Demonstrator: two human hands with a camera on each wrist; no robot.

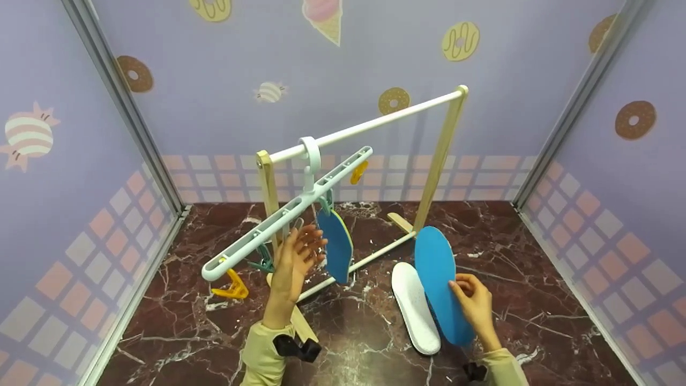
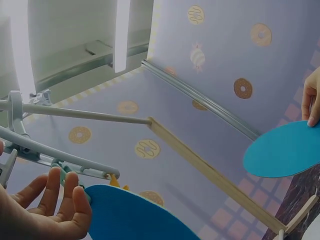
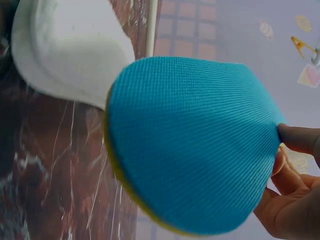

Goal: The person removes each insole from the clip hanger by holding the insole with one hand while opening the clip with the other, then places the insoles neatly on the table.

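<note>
My right hand (image 1: 472, 303) pinches a blue insole (image 1: 437, 273) by its edge, thumb on one side and fingers on the other. In the right wrist view the insole (image 3: 190, 140) has a ribbed blue face and a yellow rim. My left hand (image 1: 300, 257) is raised under the pale hanger (image 1: 289, 212), fingers loosely bent, with no held thing visible. Beside those fingers another blue insole (image 1: 335, 246) hangs from a green clip (image 1: 326, 202). A grey clip (image 2: 7, 169) is close to the left thumb, which is mostly cut off in the left wrist view.
A white insole (image 1: 415, 308) lies on the dark marbled table (image 1: 364, 332). The hanger hooks over the white rail (image 1: 386, 119) of a wooden-legged rack. Yellow clips (image 1: 233, 287) hang at both hanger ends, and a second green clip (image 1: 262, 257) nearer the front. Patterned walls enclose the table.
</note>
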